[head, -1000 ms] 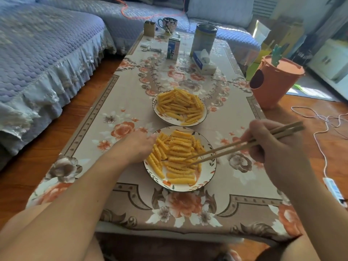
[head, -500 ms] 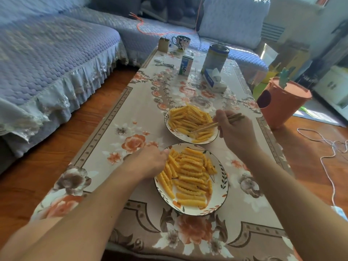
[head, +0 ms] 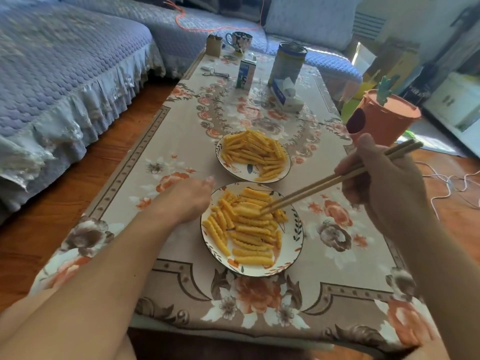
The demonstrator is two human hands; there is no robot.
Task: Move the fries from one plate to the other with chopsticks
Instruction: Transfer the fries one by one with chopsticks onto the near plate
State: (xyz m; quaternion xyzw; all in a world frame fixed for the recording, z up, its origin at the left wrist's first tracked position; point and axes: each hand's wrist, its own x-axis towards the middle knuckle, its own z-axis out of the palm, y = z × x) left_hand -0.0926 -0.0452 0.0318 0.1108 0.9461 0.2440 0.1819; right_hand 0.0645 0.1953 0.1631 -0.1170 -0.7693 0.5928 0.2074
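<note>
Since half a second ago the right hand (head: 387, 183) has drawn back from the far plate (head: 228, 166) and brought the chopsticks (head: 337, 179) down over the near plate (head: 293, 245). The table (head: 181, 141), under its floral cloth, carries both plates. The near plate lies just beside the left hand (head: 191, 201), whose fingers rest at its rim; whether they grip it cannot be told. The right fingers (head: 348, 167) curl round the chopsticks, whose narrow tips touch a crinkle-cut fry (head: 246, 211) among the fries (head: 249, 232) on the near plate. More fries (head: 254, 152) lie beyond the tips on the far plate.
</note>
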